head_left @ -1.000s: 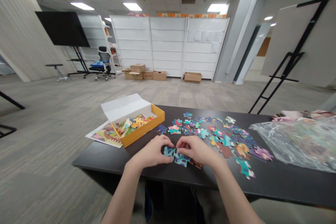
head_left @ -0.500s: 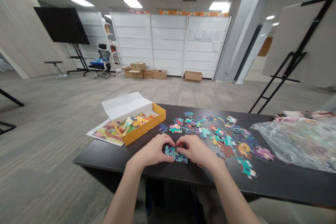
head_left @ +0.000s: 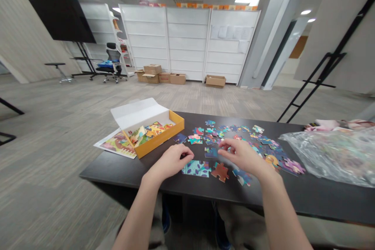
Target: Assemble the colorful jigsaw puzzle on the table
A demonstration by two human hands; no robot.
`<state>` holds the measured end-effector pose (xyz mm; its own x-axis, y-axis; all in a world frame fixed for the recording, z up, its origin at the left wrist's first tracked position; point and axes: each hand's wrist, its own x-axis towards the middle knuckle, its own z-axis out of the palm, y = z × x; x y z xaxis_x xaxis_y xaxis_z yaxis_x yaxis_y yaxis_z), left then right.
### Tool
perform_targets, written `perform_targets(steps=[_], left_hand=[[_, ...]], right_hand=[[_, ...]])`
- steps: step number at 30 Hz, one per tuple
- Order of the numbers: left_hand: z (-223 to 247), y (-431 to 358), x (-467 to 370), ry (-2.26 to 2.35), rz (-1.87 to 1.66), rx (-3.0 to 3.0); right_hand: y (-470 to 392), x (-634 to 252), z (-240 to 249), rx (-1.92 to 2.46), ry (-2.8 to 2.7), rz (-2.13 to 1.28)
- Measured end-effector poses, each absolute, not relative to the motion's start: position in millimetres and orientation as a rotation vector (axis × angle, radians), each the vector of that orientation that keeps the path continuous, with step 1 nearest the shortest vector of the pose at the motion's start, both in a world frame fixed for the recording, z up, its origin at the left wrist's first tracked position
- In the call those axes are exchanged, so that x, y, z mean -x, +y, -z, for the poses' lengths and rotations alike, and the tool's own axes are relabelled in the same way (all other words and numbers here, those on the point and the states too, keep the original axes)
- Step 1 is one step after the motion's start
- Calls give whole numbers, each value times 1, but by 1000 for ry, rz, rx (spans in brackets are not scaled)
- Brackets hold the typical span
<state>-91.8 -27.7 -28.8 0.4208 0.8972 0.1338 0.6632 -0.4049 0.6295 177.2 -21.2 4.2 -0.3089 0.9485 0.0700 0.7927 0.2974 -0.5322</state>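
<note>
White shelving (head_left: 187, 43) stands across the far side of a carpeted room, and a black table (head_left: 129, 174) fills the foreground. Near its front edge lies a joined pair of teal jigsaw pieces (head_left: 196, 168), its long axis running left to right, roughly along that edge. The left hand (head_left: 171, 161) is nearer to it, thumb and forefinger at the pair's far left corner, slightly apart with nothing visible between them; whether they touch it I cannot tell.

Further from the front edge, a dark blue piece (head_left: 211, 152) lies just left of the right hand's (head_left: 243, 157) fingertips, its longer side also left to right. That hand is the closer one; its thumb and forefinger are parted, and contact is unclear. A brown piece (head_left: 220, 172) sits right of the teal pair.

By the table's far left corner, a yellow box (head_left: 161, 139) stands with its white lid (head_left: 139, 113) raised, holding a heap of yellow, red and green pieces (head_left: 152, 129). Towards the right end lies a clear plastic bag (head_left: 328, 152), its colourful contents too blurred to name.
</note>
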Motion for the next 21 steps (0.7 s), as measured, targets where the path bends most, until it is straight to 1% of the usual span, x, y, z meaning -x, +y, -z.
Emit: perform_targets(steps=[5, 10, 16, 21], left_hand=[[31, -25, 89, 1363, -607, -2225], [31, -26, 89, 1390, -649, -2235], [34, -30, 82, 1286, -702, -2201], [30, -31, 76, 1254, -547, -2194]], right_hand=[[-21, -199, 4, 1688, -2206, -756], [-25, -187, 7, 1689, -2265, -885], [-31, -170, 7, 1772, -2365, -800], [-28, -179, 13, 1780, -2351, -764]])
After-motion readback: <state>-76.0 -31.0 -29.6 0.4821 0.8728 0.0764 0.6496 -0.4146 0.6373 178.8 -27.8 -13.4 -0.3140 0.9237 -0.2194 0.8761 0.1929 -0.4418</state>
